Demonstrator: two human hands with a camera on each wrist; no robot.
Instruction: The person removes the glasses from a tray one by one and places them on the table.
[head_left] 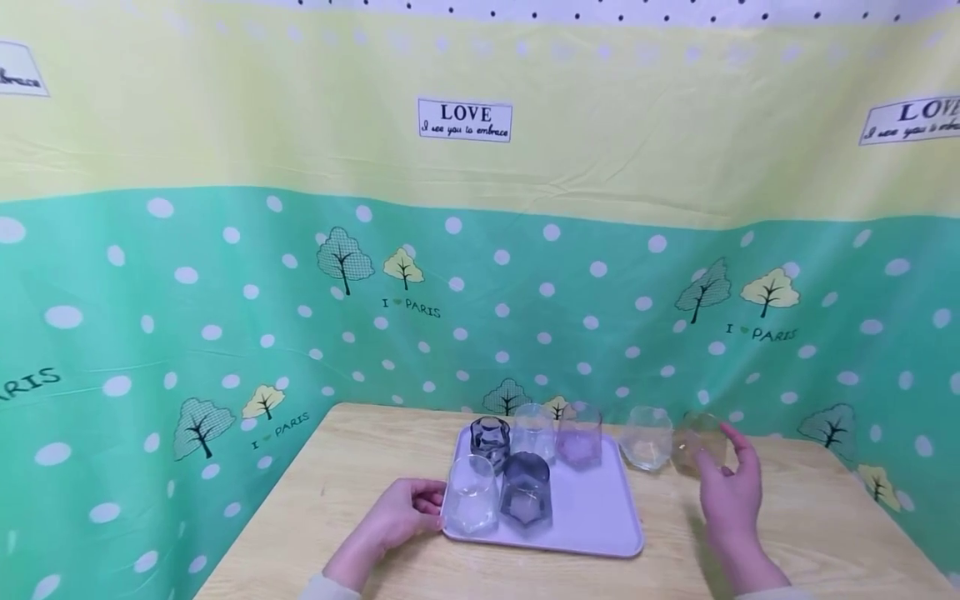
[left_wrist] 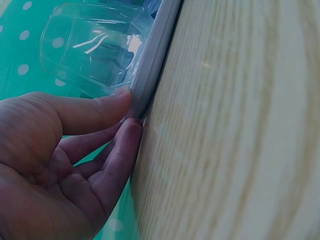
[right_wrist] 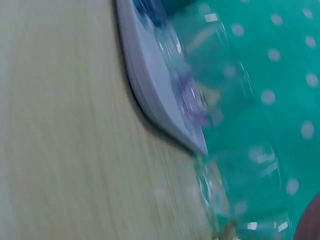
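Observation:
My left hand (head_left: 397,514) pinches the left edge of a pale purple tray (head_left: 592,510); in the left wrist view the thumb (left_wrist: 102,110) lies at the rim, with fingers beneath. On the tray stand a clear glass (head_left: 474,500), a grey glass (head_left: 527,492), a dark patterned glass (head_left: 490,442), another clear glass (head_left: 533,433) and a purple-tinted glass (head_left: 581,442). To the tray's right, my right hand (head_left: 731,504) holds an amber-tinted glass (head_left: 692,448) between thumb and fingers. Beside it is a clear faceted glass (head_left: 647,440) on the table.
The wooden table (head_left: 300,521) reaches back to a green and yellow patterned curtain (head_left: 480,350). The tray's front right part is bare. In the right wrist view, the clear faceted glass (right_wrist: 245,175) stands just past the tray's corner.

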